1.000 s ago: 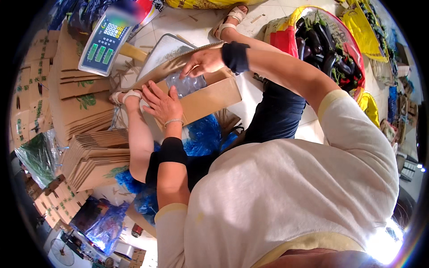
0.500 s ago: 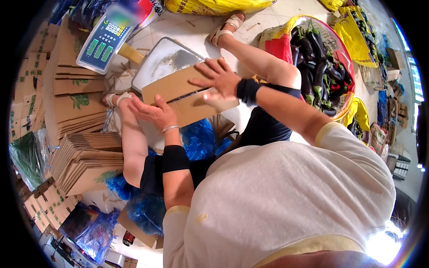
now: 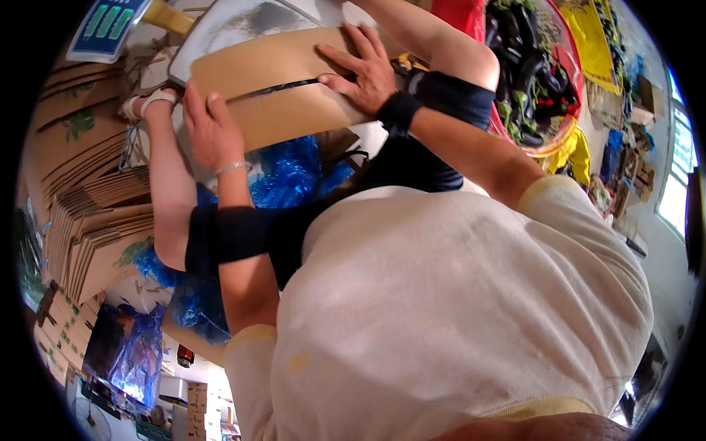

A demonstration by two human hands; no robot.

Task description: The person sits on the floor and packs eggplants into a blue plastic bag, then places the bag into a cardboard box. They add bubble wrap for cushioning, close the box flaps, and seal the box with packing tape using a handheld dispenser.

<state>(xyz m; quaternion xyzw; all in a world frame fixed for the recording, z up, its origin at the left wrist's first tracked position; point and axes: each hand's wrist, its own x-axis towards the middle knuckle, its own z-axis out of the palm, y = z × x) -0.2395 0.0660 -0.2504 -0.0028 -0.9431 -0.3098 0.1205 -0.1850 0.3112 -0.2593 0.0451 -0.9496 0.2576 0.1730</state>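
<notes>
Cardboard box [image 3: 276, 92] now sits flaps-down, far centre, on the grey tray of a scale [image 3: 243, 18] — half a second ago the flaps were being folded, one second ago the box gaped open with a clear bag showing. Left hand [image 3: 209, 121] lies flat, fingers spread on the near-left flap; right hand [image 3: 360, 70] presses open-palmed on the right side. Dark seam between flaps is nearly shut. Closing looks all but done. Flattened cartons [image 3: 88, 220] are stacked left; dark aubergines [image 3: 526, 66] far right.

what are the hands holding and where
Both press on a cardboard box: left hand at its near-left edge, right hand flat on the top flaps.
</notes>
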